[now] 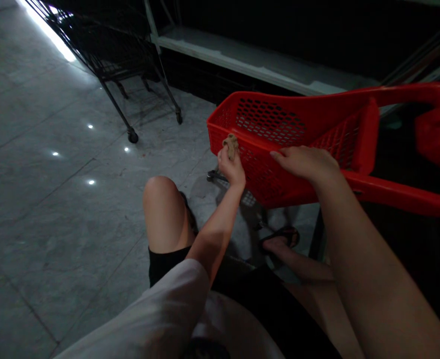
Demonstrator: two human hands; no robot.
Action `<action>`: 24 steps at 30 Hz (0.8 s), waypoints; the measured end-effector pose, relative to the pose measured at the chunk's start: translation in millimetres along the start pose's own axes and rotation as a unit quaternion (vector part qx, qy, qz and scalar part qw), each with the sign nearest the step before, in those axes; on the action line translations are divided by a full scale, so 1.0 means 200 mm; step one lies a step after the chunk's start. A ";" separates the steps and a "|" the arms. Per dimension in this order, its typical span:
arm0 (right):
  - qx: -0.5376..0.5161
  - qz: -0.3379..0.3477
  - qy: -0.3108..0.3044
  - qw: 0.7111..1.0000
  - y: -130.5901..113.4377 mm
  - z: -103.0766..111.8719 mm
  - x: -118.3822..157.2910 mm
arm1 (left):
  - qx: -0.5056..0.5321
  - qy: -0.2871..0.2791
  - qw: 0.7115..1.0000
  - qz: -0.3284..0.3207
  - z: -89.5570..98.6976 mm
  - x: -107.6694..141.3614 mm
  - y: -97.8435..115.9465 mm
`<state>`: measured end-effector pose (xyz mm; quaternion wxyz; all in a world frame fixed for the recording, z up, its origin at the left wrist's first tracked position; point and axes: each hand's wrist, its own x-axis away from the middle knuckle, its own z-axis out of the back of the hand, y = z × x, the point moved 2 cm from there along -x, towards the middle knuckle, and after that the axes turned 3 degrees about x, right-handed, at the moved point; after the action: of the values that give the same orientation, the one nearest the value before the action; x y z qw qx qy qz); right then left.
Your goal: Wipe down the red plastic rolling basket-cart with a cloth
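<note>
A pale short-sleeved top [141, 319], marked by a dark patch [205, 349], is worn with black shorts [267, 296]; the right foot is shod in a dark sandal [292, 235].

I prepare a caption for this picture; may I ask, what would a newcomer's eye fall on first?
The bright red cart at right stands out first against the dim scene. At its near side, the left hand holds a crumpled tan cloth and the right hand rests farther right. At top left, a bright strip of light lies on the floor.
</note>
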<state>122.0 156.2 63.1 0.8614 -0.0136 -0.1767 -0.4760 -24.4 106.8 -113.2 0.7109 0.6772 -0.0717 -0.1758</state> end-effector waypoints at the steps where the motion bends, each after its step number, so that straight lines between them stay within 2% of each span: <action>1: -0.005 -0.006 -0.002 1.000 0.00 0.00 0.00 | -0.001 -0.016 1.000 -0.010 -0.02 0.07 0.01; 5: -0.012 -0.024 0.001 1.000 0.03 -0.01 -0.02 | 0.004 -0.103 0.993 -0.057 -0.07 0.46 0.02; 7: 0.000 -0.021 0.006 1.000 0.04 -0.01 -0.02 | 0.003 -0.175 0.980 -0.097 -0.09 0.65 0.00; 9: 0.013 -0.014 0.010 1.000 0.06 0.00 -0.02 | 0.005 -0.229 0.965 -0.126 -0.08 0.76 -0.02; 10: 0.017 -0.012 0.010 1.000 0.07 0.00 -0.02 | 0.006 -0.239 0.962 -0.132 -0.07 0.78 -0.04; 12: 0.019 -0.013 0.002 1.000 0.07 0.01 -0.01 | 0.005 -0.217 0.969 -0.121 -0.03 0.71 -0.07; 17: 0.022 -0.021 -0.003 1.000 0.06 0.01 0.00 | -0.024 -0.048 0.997 -0.059 0.03 0.21 -0.08; 19: 0.018 -0.021 0.002 1.000 0.04 0.02 0.00 | -0.030 -0.021 0.998 -0.056 0.01 0.09 -0.05; 21: 0.011 -0.016 0.001 1.000 0.03 0.02 -0.01 | -0.033 -0.032 0.997 -0.064 -0.02 0.09 -0.02; 24: 0.006 -0.007 -0.005 1.000 0.02 0.02 -0.02 | -0.040 -0.073 0.994 -0.071 -0.08 0.27 -0.01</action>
<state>122.5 162.2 67.2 0.8571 -0.0101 -0.1842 -0.4811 30.1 103.5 -124.4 0.7156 0.6374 -0.0675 -0.2776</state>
